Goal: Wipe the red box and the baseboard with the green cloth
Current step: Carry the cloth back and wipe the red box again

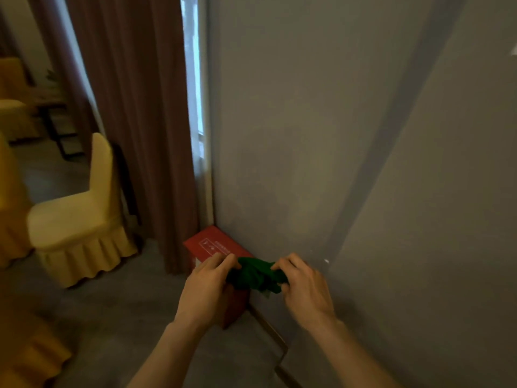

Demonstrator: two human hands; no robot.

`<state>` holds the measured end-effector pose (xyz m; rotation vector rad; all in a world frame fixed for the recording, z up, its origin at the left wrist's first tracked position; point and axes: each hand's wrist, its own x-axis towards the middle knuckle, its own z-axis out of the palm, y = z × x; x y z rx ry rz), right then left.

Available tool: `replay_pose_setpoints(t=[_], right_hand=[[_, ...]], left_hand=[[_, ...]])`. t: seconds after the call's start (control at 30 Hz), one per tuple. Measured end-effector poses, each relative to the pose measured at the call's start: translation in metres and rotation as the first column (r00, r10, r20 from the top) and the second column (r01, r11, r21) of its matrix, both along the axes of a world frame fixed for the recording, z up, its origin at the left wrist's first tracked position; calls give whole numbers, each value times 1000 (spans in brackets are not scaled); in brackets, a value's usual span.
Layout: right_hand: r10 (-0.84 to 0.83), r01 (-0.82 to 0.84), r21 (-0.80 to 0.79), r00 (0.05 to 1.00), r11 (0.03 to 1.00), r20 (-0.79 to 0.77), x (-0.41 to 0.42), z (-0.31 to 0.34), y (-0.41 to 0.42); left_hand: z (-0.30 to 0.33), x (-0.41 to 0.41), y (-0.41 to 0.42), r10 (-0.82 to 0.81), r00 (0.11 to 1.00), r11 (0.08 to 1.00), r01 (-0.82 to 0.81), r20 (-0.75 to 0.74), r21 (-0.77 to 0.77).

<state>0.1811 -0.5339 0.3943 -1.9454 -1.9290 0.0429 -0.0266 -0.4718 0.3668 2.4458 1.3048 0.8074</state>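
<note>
The grey wall (321, 135) fills the right of the view and meets the grey floor (117, 317) along a thin baseboard (268, 329), which runs from the near right toward the corner. A brown curtain (131, 121) hangs left of the wall's edge, with a strip of window (193, 79) between them. On the floor at the left stands a chair (81, 211) in a pale yellow cover, well apart from the work.

The box (215, 246), red with white print on its lid, sits on the floor in the corner, its right side against the wall and its far end near the curtain. Its near part is hidden behind the hands.

The left hand (208, 287) and right hand (306, 287) hover above the box's near end, each pinched shut on an end of the cloth (257, 275), which is bunched between them and not yet on the lid.

The step looks like readying the cloth. It would go best folded into a flat pad, so a broad face meets the lid, then drawn from the far end toward the near edge. One hand could steady the box, since it may slide on the smooth floor. The baseboard is narrow and low; a folded edge pressed along it should serve
</note>
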Motion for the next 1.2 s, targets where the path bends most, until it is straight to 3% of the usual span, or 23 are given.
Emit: replay_pose_setpoints(t=[0.37,0.83,1.2], right_hand=[[59,-61,-121,998,991,-23,-48,-54,132],[100,-166,-411,979,897,-178,-6,-212,341],[70,-166,-539,978,826,-195,17,-314,453]], left_hand=[[-56,-47,115,80,997,990,-82,-23,-117],[-193,-3,299,131,971,874,-209,-203,-439],[-295,20,401,96,956,814,-236,-277,-530]])
